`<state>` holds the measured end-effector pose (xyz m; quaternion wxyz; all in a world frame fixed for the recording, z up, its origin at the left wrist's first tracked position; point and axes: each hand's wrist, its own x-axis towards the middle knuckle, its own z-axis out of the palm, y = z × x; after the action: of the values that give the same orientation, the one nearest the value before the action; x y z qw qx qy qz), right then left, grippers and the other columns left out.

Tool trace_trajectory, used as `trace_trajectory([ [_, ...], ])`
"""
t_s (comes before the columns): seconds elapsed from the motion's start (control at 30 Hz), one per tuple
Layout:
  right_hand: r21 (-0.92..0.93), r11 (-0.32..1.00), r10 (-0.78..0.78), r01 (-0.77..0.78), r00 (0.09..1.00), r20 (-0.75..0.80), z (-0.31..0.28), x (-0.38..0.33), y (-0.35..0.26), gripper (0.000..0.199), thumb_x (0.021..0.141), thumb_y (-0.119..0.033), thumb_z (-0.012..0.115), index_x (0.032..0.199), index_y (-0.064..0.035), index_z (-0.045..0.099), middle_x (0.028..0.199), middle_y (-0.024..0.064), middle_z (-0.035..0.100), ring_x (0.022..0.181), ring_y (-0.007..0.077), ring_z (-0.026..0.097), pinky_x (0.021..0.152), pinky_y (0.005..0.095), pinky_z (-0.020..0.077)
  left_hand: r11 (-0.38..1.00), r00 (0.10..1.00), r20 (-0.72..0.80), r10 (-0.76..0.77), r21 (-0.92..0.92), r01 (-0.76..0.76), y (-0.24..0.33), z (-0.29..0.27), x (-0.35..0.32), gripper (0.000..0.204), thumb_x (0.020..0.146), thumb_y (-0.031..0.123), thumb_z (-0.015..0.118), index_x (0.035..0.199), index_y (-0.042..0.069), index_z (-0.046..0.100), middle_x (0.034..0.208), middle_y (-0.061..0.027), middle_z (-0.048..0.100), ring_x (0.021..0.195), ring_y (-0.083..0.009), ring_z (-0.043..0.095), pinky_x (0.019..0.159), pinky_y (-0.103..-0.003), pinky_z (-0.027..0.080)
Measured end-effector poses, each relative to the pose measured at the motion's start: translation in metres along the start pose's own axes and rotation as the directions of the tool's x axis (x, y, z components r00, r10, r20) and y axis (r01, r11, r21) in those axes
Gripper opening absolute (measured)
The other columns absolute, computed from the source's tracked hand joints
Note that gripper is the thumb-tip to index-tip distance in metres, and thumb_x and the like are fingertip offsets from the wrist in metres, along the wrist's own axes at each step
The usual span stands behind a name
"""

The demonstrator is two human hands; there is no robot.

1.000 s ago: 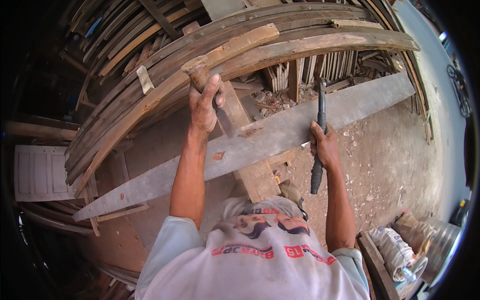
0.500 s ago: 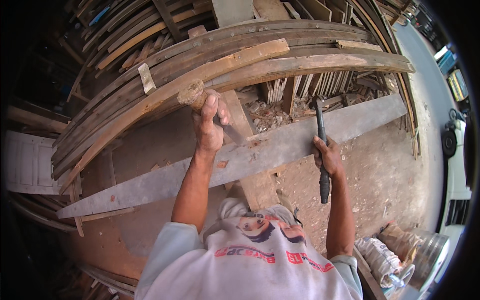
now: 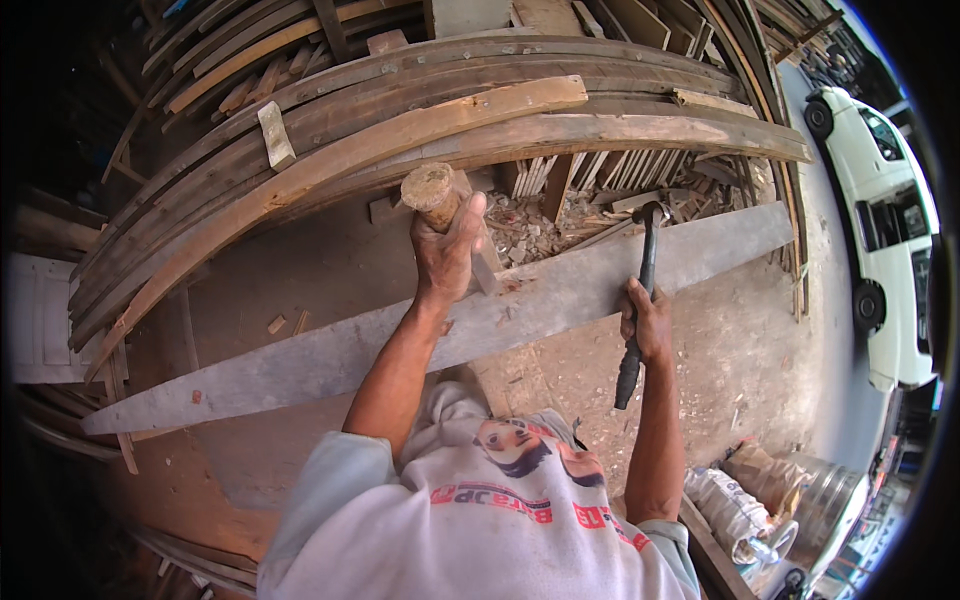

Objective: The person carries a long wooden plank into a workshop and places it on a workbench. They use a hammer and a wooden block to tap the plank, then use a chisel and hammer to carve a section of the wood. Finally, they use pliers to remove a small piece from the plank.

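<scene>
My left hand (image 3: 446, 245) is wrapped round the thick wooden handle of a chisel (image 3: 428, 188), whose battered round top sticks up above the fist. The chisel's flat blade slants down to the long grey plank (image 3: 390, 355), beside a rough, chipped hollow (image 3: 514, 287) in its face. Whether the edge touches the wood I cannot tell. Further right, my right hand (image 3: 650, 322) grips a hammer (image 3: 648, 255) midway along its black handle. The hammer's metal head is at the far end, above the plank and apart from the chisel.
Long curved-looking beams (image 3: 400, 140) lie across the far side, with a small wood block (image 3: 275, 135) on them. Wood scraps (image 3: 530, 225) litter the ground beyond the plank. White sacks (image 3: 728, 505) and a metal drum (image 3: 815, 500) stand at lower right; a white vehicle (image 3: 880, 240) is at far right.
The chisel has shifted right and become more upright in my left hand. The hammer has tilted, its head swinging right and its grip end left. My view has turned slightly, showing more of the vehicle.
</scene>
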<state>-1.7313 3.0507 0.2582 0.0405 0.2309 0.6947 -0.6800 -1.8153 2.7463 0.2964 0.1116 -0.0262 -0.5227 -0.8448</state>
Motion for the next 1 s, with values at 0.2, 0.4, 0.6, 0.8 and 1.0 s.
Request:
trace_trajectory([
  [0.2,-0.025,1.0,0.004,-0.004,1.0,-0.025,0.005,-0.002,-0.001,0.028,0.102,-0.035,0.065,0.092,-0.0101,0.056,0.062,-0.0014,0.051,0.042,0.0084,0.045,0.038,0.0248,0.0352,0.998,0.998,-0.061,0.026,0.054,-0.022,0.001,-0.004,0.003,0.021,0.099,0.02,0.072,0.086,0.012,0.058,0.066,0.0051,0.054,0.057,-0.0051,0.05,0.052,-0.024,0.042],
  [0.4,-0.102,0.993,-0.06,0.052,0.995,-0.079,0.011,-0.001,0.007,0.029,0.102,-0.034,0.066,0.09,-0.0109,0.054,0.062,-0.0015,0.051,0.042,0.0087,0.046,0.038,0.0252,0.0357,1.0,1.0,-0.022,-0.005,-0.003,0.005,-0.006,-0.01,0.003,0.018,0.097,0.019,0.073,0.097,0.012,0.057,0.073,0.0059,0.05,0.057,-0.0031,0.044,0.049,-0.022,0.039],
  [0.6,-0.421,0.882,-0.276,0.211,0.956,-0.099,0.013,-0.005,0.018,0.031,0.102,-0.032,0.066,0.09,-0.0076,0.052,0.064,-0.0023,0.049,0.047,0.0078,0.046,0.042,0.0253,0.0363,0.993,0.998,0.037,-0.054,0.107,0.049,-0.002,0.004,0.008,0.017,0.097,0.018,0.074,0.095,0.007,0.06,0.073,0.0037,0.057,0.059,-0.0055,0.051,0.052,-0.025,0.043],
  [0.8,-0.255,0.893,-0.386,0.371,0.922,-0.01,0.069,-0.058,-0.111,0.035,0.101,-0.035,0.068,0.11,-0.0032,0.055,0.071,-0.0005,0.054,0.052,0.0062,0.049,0.042,0.024,0.0402,0.968,0.997,0.014,-0.074,0.243,0.068,-0.008,0.006,0.017,0.039,0.094,0.02,0.077,0.122,0.001,0.057,0.103,-0.0065,0.067,0.092,-0.0135,0.062,0.084,-0.032,0.052],
  [1.0,-0.09,0.461,-0.887,0.883,0.461,-0.03,0.116,-0.062,-0.247,0.019,0.106,-0.023,0.059,0.102,-0.0044,0.055,0.065,-0.0034,0.045,0.047,0.0043,0.038,0.041,0.0213,0.0325,0.94,0.994,0.024,-0.107,0.329,0.093,-0.007,0.006,0.018,0.046,0.094,0.023,0.078,0.126,0.001,0.055,0.11,-0.0098,0.067,0.099,-0.0156,0.064,0.089,-0.033,0.052],
])
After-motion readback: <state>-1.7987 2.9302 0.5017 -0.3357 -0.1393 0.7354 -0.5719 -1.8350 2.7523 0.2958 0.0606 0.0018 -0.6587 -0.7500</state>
